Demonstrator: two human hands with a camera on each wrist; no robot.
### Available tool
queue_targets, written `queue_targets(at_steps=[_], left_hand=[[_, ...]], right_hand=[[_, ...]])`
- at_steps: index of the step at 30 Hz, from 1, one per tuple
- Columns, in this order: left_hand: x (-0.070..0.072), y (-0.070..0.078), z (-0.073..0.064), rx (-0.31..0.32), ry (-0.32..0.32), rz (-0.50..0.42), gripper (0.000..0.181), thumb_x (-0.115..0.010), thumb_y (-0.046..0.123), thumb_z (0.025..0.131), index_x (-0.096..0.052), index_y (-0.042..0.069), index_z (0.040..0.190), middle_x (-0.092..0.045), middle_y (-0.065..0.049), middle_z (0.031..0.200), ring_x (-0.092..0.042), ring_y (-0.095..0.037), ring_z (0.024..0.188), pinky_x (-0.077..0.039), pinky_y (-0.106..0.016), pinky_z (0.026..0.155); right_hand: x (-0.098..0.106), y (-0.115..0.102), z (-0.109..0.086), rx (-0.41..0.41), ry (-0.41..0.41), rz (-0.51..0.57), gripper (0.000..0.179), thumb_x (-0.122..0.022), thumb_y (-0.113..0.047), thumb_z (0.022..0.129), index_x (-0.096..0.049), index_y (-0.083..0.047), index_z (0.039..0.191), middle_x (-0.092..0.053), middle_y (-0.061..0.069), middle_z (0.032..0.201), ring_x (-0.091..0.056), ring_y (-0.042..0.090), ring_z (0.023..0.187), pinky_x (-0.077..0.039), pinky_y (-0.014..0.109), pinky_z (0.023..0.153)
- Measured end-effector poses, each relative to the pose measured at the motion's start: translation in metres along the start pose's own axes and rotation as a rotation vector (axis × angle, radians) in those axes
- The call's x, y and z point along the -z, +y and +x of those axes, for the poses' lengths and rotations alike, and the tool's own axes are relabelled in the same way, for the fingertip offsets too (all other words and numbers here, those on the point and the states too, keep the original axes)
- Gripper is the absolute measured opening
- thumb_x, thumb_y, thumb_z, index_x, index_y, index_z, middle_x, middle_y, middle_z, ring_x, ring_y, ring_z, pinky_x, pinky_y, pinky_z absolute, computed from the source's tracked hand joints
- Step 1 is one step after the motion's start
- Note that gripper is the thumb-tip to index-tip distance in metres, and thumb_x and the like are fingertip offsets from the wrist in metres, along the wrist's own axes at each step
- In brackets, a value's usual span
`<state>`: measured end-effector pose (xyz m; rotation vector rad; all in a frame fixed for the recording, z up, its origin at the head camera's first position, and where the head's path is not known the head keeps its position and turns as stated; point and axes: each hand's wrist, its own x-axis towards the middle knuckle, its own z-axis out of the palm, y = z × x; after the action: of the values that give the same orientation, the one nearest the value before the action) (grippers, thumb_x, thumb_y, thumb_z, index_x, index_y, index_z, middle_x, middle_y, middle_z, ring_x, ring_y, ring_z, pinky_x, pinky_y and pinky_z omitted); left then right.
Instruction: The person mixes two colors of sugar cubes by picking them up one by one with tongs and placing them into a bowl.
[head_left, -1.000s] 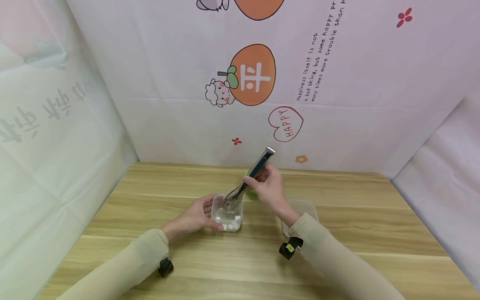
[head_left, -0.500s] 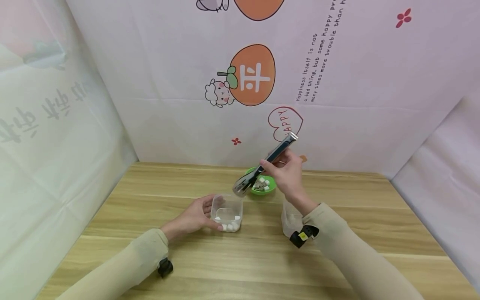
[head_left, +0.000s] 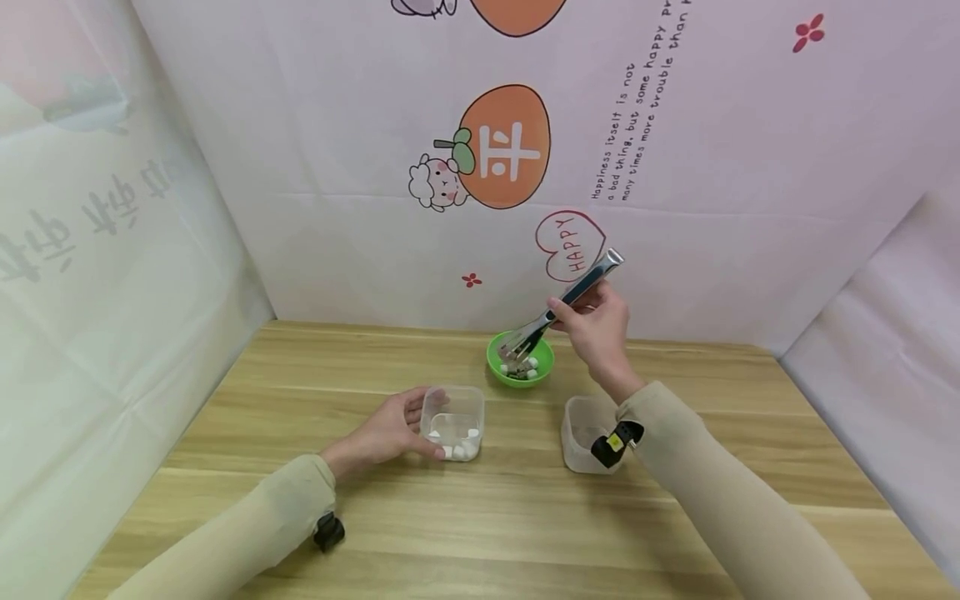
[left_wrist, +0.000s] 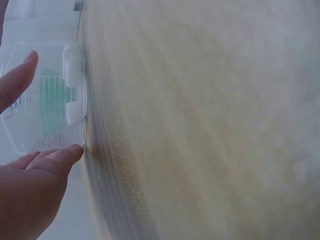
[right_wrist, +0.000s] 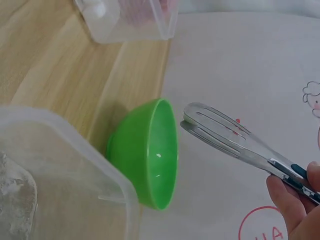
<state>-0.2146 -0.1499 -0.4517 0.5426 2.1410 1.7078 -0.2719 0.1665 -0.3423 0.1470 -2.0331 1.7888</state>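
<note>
My left hand (head_left: 382,429) holds a clear plastic container (head_left: 456,402) on the table, thumb at the near side and fingers at the far side. Several small white pieces (head_left: 460,452) lie at its bottom. In my right hand (head_left: 602,333) is a pair of metal tongs (head_left: 583,286) with dark grips, slanting down to the left. Their slotted heads overlap the green bowl (head_left: 517,382) in the head view. White and brownish pieces (head_left: 532,373) lie in that bowl. From the right wrist, the tongs' heads (right_wrist: 215,127) stand close together just outside the bowl's mouth.
A second translucent container (head_left: 576,454) stands at the right, under my right wrist, partly covered by the wrist camera (head_left: 611,446). The wooden table (head_left: 465,525) ends against a printed cloth backdrop (head_left: 360,250) right behind the bowl.
The tongs have come up out of the left container and moved right and back to over the green bowl, carried by my right hand. My left hand and its container have stayed put.
</note>
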Motion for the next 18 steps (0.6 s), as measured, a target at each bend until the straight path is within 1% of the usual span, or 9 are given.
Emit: queue_targets(at_steps=[3,7,10,14,18], left_hand=[[0.001,-0.001,0.001,0.000,0.002,0.004,0.104,-0.092,0.000,0.077,-0.029,-0.010,0.159,-0.045,-0.026,0.159,-0.040,-0.043,0.148,-0.038,-0.047,0.120],[0.001,0.000,0.001,0.008,0.002,0.003,0.105,-0.092,0.001,0.077,-0.029,-0.010,0.160,-0.044,-0.025,0.159,-0.040,-0.042,0.148,-0.038,-0.046,0.120],[0.001,0.000,0.000,0.009,0.002,0.001,0.104,-0.092,0.001,0.077,-0.029,-0.009,0.160,-0.044,-0.025,0.159,-0.039,-0.042,0.148,-0.037,-0.047,0.121],[0.001,0.000,0.000,0.011,0.000,0.001,0.103,-0.092,0.001,0.077,-0.030,-0.009,0.160,-0.045,-0.025,0.159,-0.040,-0.042,0.148,-0.038,-0.046,0.120],[0.001,0.001,-0.001,0.016,0.002,0.006,0.104,-0.092,0.001,0.077,-0.030,-0.009,0.159,-0.045,-0.025,0.159,-0.041,-0.042,0.148,-0.040,-0.045,0.119]], right_hand=[[-0.001,0.006,0.004,-0.014,0.025,-0.041,0.036,-0.081,-0.002,0.092,-0.061,0.005,0.121,-0.066,0.020,0.099,-0.071,0.023,0.076,-0.067,0.038,0.071],[-0.004,0.013,0.011,-0.018,0.050,-0.096,0.034,-0.080,-0.002,0.093,-0.061,0.005,0.120,-0.066,0.019,0.100,-0.069,0.021,0.077,-0.066,0.043,0.073],[-0.007,0.016,0.015,-0.017,0.050,-0.131,0.032,-0.079,-0.001,0.093,-0.061,0.006,0.119,-0.066,0.019,0.100,-0.069,0.023,0.078,-0.066,0.046,0.074],[-0.011,0.018,0.017,-0.031,0.043,-0.162,0.029,-0.079,0.000,0.093,-0.060,0.006,0.115,-0.067,0.018,0.098,-0.070,0.029,0.079,-0.066,0.048,0.075],[-0.015,0.019,0.017,-0.051,0.049,-0.171,0.028,-0.079,0.001,0.092,-0.060,0.005,0.113,-0.068,0.018,0.097,-0.071,0.030,0.079,-0.067,0.045,0.073]])
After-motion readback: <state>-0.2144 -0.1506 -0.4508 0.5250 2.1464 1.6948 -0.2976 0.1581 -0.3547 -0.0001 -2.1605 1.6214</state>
